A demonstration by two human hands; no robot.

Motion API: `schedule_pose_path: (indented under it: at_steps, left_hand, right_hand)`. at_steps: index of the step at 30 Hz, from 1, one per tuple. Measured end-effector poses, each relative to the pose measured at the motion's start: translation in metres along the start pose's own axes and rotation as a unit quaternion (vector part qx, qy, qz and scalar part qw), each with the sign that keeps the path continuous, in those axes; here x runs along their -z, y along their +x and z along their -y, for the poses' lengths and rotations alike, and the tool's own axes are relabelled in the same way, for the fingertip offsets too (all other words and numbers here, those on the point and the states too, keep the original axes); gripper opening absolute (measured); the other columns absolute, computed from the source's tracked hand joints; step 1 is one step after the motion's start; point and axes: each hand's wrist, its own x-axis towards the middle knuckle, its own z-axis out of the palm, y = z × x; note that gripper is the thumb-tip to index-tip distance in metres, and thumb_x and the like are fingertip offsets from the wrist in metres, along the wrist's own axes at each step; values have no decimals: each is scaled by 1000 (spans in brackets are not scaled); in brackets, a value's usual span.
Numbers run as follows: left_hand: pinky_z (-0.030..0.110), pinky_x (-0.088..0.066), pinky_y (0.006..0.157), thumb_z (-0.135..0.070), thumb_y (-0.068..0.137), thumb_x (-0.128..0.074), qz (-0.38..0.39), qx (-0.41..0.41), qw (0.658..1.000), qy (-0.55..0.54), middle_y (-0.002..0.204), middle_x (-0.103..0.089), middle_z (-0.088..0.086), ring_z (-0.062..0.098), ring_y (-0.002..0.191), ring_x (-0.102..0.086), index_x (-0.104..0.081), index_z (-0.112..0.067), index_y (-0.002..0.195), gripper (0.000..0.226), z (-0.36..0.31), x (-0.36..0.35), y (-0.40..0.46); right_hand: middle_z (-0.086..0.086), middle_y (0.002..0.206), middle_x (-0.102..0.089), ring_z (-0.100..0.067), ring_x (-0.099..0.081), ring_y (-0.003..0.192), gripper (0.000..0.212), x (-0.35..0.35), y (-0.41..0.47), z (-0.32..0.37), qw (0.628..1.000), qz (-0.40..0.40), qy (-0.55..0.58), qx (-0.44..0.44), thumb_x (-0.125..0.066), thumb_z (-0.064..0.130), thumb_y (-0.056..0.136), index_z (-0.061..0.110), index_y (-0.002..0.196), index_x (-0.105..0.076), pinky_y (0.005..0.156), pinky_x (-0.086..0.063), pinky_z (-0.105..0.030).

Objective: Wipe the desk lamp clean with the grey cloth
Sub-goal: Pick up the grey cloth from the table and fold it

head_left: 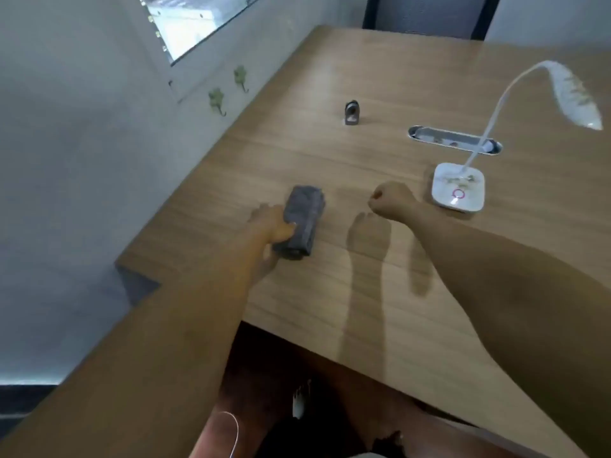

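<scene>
Two bare forearms are reaching out over the wooden bench (pixel 330 292) from the near edge. The left hand (pixel 269 231) is lying on the near end of the grey cloth (pixel 302 223), and its fingers (pixel 286 230) are curling over the cloth's left side, with the thumb lying across the top of the fabric, so the hand is gripping the cloth. The cloth is folded into a thick oblong pad and is resting flat on the bench, stretching away beyond the fingers of the left hand.

To the right of that, the right hand (pixel 391 200) is hovering above the bench with its fingers curled into a loose fist, holding nothing; its shadow is falling on the wood below and nearer.

Just past the right hand's knuckles, on their right side, the white square base of the desk lamp (pixel 459 188) is sitting on the bench, apart from the hand. Its thin neck is arching up and away, and the long white head is hanging further to the right.

Beyond the lamp base, an oval cable slot (pixel 429 133) is showing in the bench top. Further out from the fingers, a small dark object (pixel 351 113) is standing alone; the blur is hiding what it is.
</scene>
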Motion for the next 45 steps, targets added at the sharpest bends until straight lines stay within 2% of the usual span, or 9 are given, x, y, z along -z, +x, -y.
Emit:
schedule_pose_path:
  at_steps: [7, 13, 18, 23, 26, 29, 34, 40, 45]
  left_hand:
    - [33, -52, 76, -48, 79, -63, 28, 30, 995, -86, 105, -69, 24, 34, 96, -65, -67, 5, 100, 57, 27, -11, 0]
    - [29, -48, 68, -45, 68, -73, 26, 60, 987, -145, 101, -71, 18, 30, 91, -67, -67, -1, 98, 54, 29, -18, 9]
    - [29, -49, 67, -37, 66, -77, 25, 88, 982, -164, 100, -71, 20, 31, 91, -67, -67, 4, 100, 54, 30, -17, 13]
    - [30, -47, 64, -30, 68, -76, -2, 60, 986, -154, 83, -66, 19, 31, 87, -66, -64, 6, 98, 48, 13, -2, 16]
    - [27, -40, 60, -23, 69, -75, -6, 20, 989, -146, 61, -52, 2, 23, 75, -58, -64, -4, 76, 22, -13, 7, 19]
    - [26, -35, 49, -15, 69, -72, -13, -22, 989, -144, 52, -42, 0, 19, 68, -49, -41, -16, 51, 35, -48, 8, 27]
    - [47, -58, 78, -10, 71, -71, 50, -97, 977, -185, 76, -57, 14, 28, 77, -59, -50, -12, 67, 21, -117, -2, 33]
    - [28, -53, 60, -9, 73, -73, 154, -139, 950, -233, 81, -58, 8, 18, 74, -57, -56, -14, 72, 18, -197, -25, 12]
    - [20, -51, 53, -12, 72, -76, 219, -131, 925, -282, 79, -62, 5, 13, 67, -62, -61, -11, 84, 19, -236, -41, -11]
  right_hand:
    - [-17, 143, -47, -32, -45, 130, 54, -25, 35, 74, 997, 34, 64, 29, -58, 26, 85, 6, 134, -48, 106, -40, -35]
    - [-18, 148, -38, -34, -40, 133, 67, -43, 52, 92, 989, 124, 82, -3, -57, 12, 84, 5, 144, -28, 104, -41, -36]
    - [-19, 91, -61, -33, -61, 99, 23, -43, 50, 90, 983, 100, 144, -51, -61, 12, 76, -1, 95, -64, 75, -52, -34]
    - [-12, 68, -54, -24, -54, 63, 11, -20, 35, 65, 962, 78, 246, -85, -65, 9, 68, 0, 76, -64, 56, -44, -30]
    - [-13, 68, -52, -24, -52, 67, 11, -2, 20, 34, 942, 51, 306, -131, -63, 6, 68, 8, 61, -55, 64, -45, -34]
    - [-8, 66, -55, -23, -55, 72, 17, 15, -2, -2, 903, 33, 391, -174, -61, 2, 68, 13, 59, -54, 79, -50, -37]
    - [-6, 66, -48, -18, -48, 64, 17, 39, -46, -64, 817, -16, 529, -228, -53, 0, 74, 16, 67, -52, 70, -50, -33]
    - [-8, 78, -52, -28, -57, 64, 8, 60, -100, -128, 683, -80, 669, -282, -49, 6, 81, 12, 79, -53, 60, -53, -41]
    - [-7, 85, -55, -22, -56, 75, 11, 62, -121, -163, 547, -150, 776, -277, -56, 12, 87, 10, 98, -55, 79, -51, -36]
